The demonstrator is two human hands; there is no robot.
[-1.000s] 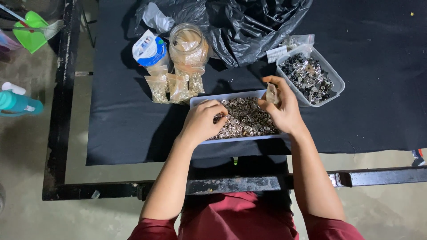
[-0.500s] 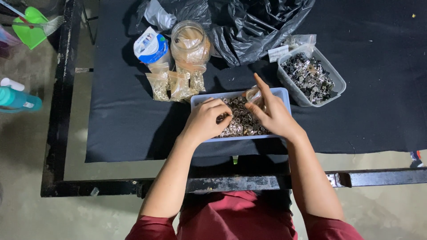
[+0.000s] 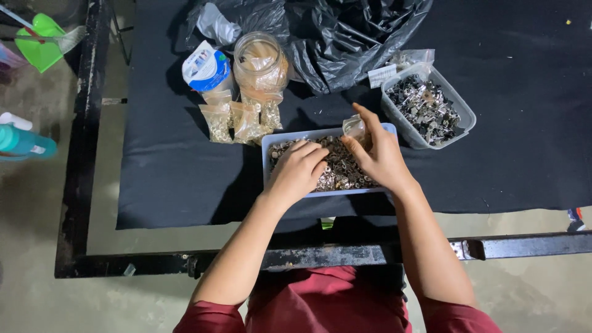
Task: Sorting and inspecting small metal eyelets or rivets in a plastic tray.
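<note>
A pale blue tray (image 3: 267,143) full of small brass-coloured metal pieces sits on the black cloth in front of me. My left hand (image 3: 299,170) rests curled on the pieces in the tray's left half, fingers bent down into them. My right hand (image 3: 379,154) is over the tray's right half and pinches a small clear plastic bag (image 3: 354,127) at the tray's far edge. Whether my left hand has pieces in it cannot be seen.
A clear tub (image 3: 457,103) of dark metal parts stands at the right. Several filled small bags (image 3: 237,121) lie left of the tray, below a clear jar (image 3: 260,61) and a blue-white roll (image 3: 206,68). A black plastic sack (image 3: 345,37) lies behind. The black metal table frame (image 3: 370,253) runs along the front.
My right hand has moved left and inward from the tray's right end to over the pieces, carrying the small bag. My left hand has stayed on the pieces.
</note>
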